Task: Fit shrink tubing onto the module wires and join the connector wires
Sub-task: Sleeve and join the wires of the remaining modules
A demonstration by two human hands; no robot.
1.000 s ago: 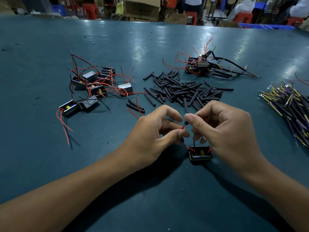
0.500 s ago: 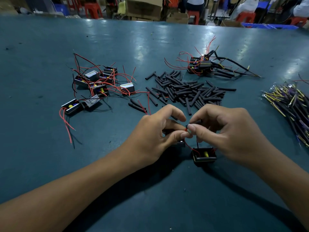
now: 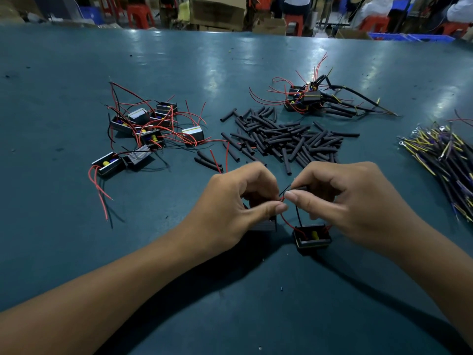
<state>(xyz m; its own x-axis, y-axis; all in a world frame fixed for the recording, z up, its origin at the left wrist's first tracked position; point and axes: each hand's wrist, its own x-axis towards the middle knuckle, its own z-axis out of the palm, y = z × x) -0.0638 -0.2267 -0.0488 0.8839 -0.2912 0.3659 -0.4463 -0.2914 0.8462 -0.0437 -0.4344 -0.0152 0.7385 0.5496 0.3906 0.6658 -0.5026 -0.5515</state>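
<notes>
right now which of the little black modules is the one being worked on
The module on the table just below the right hand, apart from both clusters; its red wire runs up to the fingertips of both hands. The left hand pinches that wire too.

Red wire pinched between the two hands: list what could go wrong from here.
1. The left hand and right hand pinch the thin red wire close together; a tug might lift or tip the module it runs into.
2. The module's black wire stands right beside it and may snag.
3. A sweeping wrist could scatter the loose tubing pile just beyond.
</notes>
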